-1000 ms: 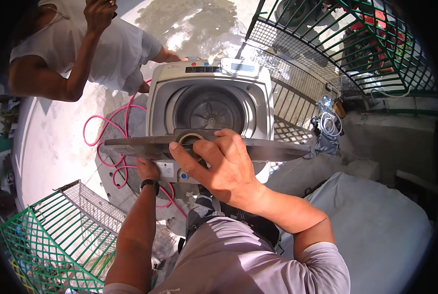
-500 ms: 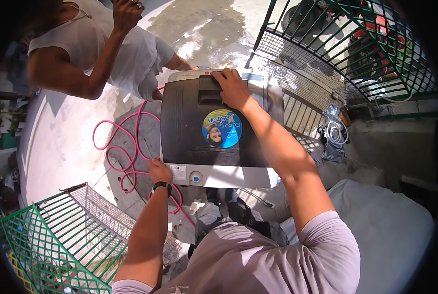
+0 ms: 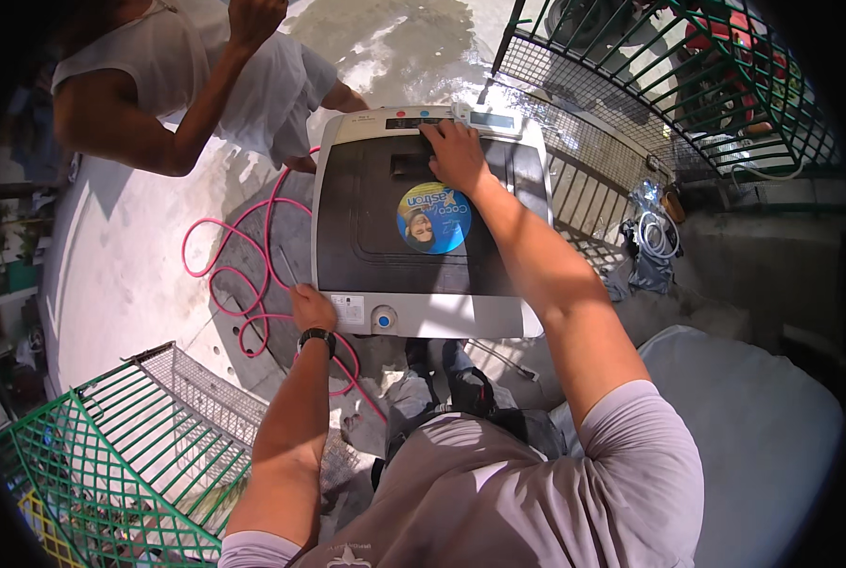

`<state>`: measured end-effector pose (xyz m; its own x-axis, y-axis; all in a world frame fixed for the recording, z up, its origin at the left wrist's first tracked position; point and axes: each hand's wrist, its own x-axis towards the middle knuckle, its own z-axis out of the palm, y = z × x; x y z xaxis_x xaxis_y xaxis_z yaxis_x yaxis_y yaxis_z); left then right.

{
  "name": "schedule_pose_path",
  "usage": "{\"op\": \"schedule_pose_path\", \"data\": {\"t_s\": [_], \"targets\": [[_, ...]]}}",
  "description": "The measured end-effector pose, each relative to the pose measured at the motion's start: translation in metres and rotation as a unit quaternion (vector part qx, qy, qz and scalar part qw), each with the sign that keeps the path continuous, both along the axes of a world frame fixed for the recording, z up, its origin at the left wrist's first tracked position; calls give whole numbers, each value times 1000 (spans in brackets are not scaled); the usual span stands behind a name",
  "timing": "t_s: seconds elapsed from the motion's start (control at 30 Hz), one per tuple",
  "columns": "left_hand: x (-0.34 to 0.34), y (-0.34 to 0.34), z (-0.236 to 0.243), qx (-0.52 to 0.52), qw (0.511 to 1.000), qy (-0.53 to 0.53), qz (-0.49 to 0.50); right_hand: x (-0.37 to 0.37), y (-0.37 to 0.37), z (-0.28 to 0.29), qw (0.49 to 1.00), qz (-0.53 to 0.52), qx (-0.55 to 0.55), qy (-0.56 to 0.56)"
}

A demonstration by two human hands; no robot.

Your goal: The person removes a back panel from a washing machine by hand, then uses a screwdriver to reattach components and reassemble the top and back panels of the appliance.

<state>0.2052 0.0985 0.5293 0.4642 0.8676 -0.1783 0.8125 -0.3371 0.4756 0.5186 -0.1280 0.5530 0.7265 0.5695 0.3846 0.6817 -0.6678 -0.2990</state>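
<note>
A top-loading washing machine with a pale body (image 3: 451, 315) stands in front of me. Its dark lid (image 3: 375, 222) lies down and carries a round blue picture sticker (image 3: 433, 219). Over the lid's far part, my right hand (image 3: 459, 156) is open, holding nothing, its fingertips at the edge of the control panel (image 3: 407, 123). At the near left corner is my left hand (image 3: 313, 309), wearing a dark wristwatch. Its fingers are closed around a thin metal rod (image 3: 290, 266) that sticks out past them; the rod's other end is hidden in the hand.
A pink hose (image 3: 195, 248) lies looped on the floor at left. Another person (image 3: 186, 90) stands at the far left, against the machine. Green metal gates (image 3: 129, 454) are at lower left and upper right. A grey bag with pale coiled tubing (image 3: 652, 237) lies at right, beyond a white covered surface (image 3: 745, 426).
My right hand has slid off the lid's handle recess to the panel edge, and the lid now sits flatter, uncovering the panel's dark strip. My left hand stays at the same corner.
</note>
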Motion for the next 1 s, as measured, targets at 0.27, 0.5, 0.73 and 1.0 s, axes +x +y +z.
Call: {"op": "schedule_pose_path", "data": {"t_s": [0.27, 0.5, 0.73, 1.0], "targets": [[0, 2, 3, -15, 1000, -3, 22, -74, -16, 15, 995, -20, 73, 60], [-2, 6, -7, 0, 1000, -1, -10, -67, -7, 11, 994, -39, 74, 76], [0, 1, 0, -8, 999, 11, -31, -131, -58, 19, 994, -44, 64, 77], [-6, 12, -16, -7, 997, -58, -48, -295, -109, 33, 976, -182, 5, 117]]}}
